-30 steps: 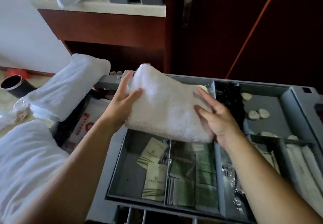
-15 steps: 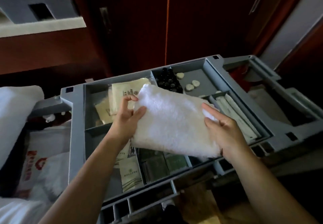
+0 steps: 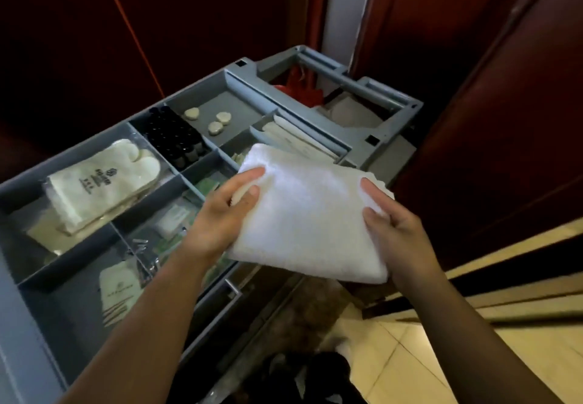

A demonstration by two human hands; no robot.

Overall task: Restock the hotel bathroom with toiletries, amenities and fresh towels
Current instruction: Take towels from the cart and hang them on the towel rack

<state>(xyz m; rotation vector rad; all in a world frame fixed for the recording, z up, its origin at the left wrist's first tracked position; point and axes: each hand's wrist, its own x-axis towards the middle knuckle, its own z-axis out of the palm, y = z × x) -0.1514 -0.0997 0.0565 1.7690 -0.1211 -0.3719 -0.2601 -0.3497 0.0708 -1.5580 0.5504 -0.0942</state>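
Above the near right corner of the cart (image 3: 31, 324), a folded white towel (image 3: 309, 214) is held flat between both hands, clear of the tray beneath. The left hand (image 3: 220, 217) grips its left edge, with a thumb and one finger on top and the rest hidden under the cloth. The right hand (image 3: 400, 233) pinches the right edge, thumb on top and fingers below.

The main risk, as I judge it, is the fold coming apart. Both holds are at the edges and nothing supports the middle, so if either hand eases off, the layers could sag open and the towel would need refolding.

A drop would be worse on the right side. That end hangs out past the cart's rim, above the floor (image 3: 457, 356) and some dark clutter at the cart's foot, and a towel that lands there is no longer fresh enough for a bathroom.

On the left, a loose corner could drag through the tray. The bottles (image 3: 175, 138) stand upright and close together, the soaps (image 3: 217, 121) lie loose, and the sachets (image 3: 206, 186) sit right under the towel's left edge. Any of these could be knocked over or swept out.

The towel also hides the compartments below it, so a hand lowered there would be going in blind
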